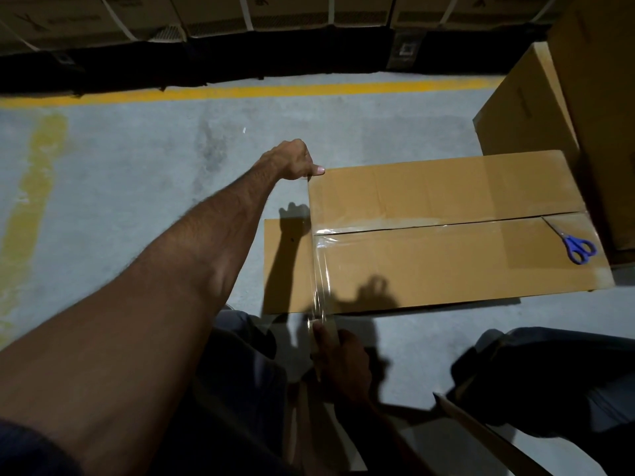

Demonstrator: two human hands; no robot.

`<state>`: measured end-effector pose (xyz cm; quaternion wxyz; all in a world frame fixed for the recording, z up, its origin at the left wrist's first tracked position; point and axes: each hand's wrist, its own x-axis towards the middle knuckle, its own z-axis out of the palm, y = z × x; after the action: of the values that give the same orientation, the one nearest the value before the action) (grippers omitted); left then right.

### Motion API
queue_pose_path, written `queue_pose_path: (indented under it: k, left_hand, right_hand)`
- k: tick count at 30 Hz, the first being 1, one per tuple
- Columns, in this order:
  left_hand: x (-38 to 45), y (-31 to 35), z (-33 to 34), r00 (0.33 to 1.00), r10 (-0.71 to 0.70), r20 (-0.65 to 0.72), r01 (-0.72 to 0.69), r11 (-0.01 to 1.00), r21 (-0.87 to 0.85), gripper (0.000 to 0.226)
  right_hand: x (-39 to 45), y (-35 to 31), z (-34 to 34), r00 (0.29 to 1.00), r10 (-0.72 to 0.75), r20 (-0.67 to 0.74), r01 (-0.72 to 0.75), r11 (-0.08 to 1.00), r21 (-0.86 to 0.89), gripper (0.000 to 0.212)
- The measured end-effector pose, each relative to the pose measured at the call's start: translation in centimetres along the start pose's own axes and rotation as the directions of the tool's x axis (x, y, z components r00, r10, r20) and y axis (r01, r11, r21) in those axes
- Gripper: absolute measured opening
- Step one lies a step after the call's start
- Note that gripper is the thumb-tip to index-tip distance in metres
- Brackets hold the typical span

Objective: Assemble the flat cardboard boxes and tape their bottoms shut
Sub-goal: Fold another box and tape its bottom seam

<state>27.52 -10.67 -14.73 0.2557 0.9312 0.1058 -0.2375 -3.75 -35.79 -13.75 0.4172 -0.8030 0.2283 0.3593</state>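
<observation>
We stretch clear tape along the box left edge: left hand pinches its far end at centre frame, right hand grips the roll below.

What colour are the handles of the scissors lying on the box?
Blue; the scissors lie near the right end of the cardboard box, clearest in the head view.

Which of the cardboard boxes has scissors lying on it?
The taped box under the person's hands: blue-handled scissors lie near its right end. The plain boxes behind carry nothing.
</observation>
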Motion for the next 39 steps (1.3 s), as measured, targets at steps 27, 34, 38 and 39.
queue_pose_path:
  k: [27, 34, 38, 39]
  left_hand:
    - [-13.7, 2.5, 8.1, 0.845, -0.445, -0.296, 0.176, 0.755, -0.632, 0.069]
    - [-28.3, 4.8, 20.9, 0.772, -0.629, 0.089, 0.384, 0.352, -0.854, 0.048]
    - [-30.2, 4.9, 22.6, 0.792, -0.6, 0.115, 0.371, 0.322, -0.871, 0.03]
    - [-30.2, 4.8, 22.4, 0.788, -0.604, 0.12, 0.365, 0.301, -0.881, 0.029]
  right_hand:
    - [3.7, -0.5, -1.3, 0.97, 0.052, 0.237, -0.072, 0.994, 0.079, 0.035]
    - [4.7, 0.0, -2.5, 0.997, 0.03, 0.074, -0.031, 0.999, 0.012, 0.08]
    - [3.8, -0.8, -3.6, 0.998, 0.058, -0.024, -0.056, 0.997, 0.045, 0.069]
    - [3.8, -1.0, -3.7, 0.997, 0.063, -0.037, -0.061, 0.997, 0.043, 0.066]
